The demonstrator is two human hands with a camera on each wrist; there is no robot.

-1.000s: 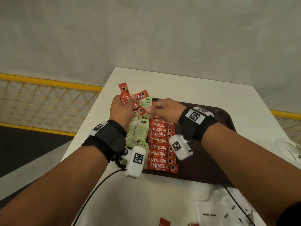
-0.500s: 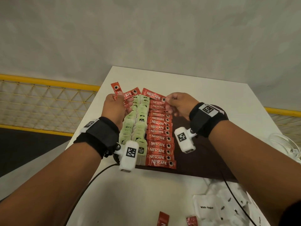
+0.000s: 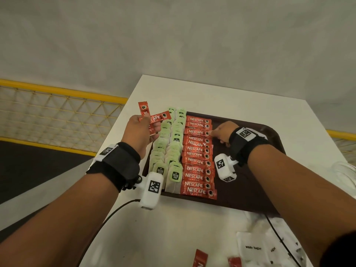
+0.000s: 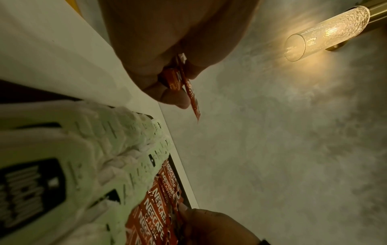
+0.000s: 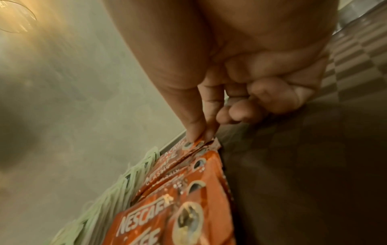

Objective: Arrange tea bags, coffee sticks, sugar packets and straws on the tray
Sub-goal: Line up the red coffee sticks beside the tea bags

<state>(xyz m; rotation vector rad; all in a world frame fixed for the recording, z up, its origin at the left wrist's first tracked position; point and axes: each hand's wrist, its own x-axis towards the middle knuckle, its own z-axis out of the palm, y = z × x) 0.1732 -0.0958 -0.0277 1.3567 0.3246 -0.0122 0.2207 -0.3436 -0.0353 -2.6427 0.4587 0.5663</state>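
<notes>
1. Now, starting at the 9 o'clock side of the head view: your left hand (image 3: pixel 141 130) is raised above the left edge of the tray (image 3: pixel 256 191), fingers curled round a small fan of spare coffee sticks (image 3: pixel 152 118). Half a second ago it held one stick more.

2. Next come the tea bags (image 3: pixel 169 149), lying in two overlapping green columns on the left part of the tray, running from 12 o'clock down to 6 o'clock. They have not shifted.

3. Just right of them, touching, runs the column of coffee sticks on the tray (image 3: pixel 196 162), red and all facing the same way. The stick your right hand carried over the far end a moment ago is now laid in the column, near its 12 o'clock end.

4. Your right hand (image 3: pixel 223 132) has dropped to the tray, at the 3 o'clock side of that column. In the right wrist view its thumb and forefinger (image 5: pixel 195 131) pinch the end of a laid stick; the other fingers are curled under.

5. At about 3 o'clock the dark tray lies bare, leaving room for what follows.

6. Down at 5 o'clock, on the white table (image 3: pixel 173 237) near you, wait the sugar packets (image 3: pixel 256 249), with two loose red sticks just left of them. No straws are visible.

7. So the coffee column looks nearly finished; sugar and straws are not yet started.
</notes>
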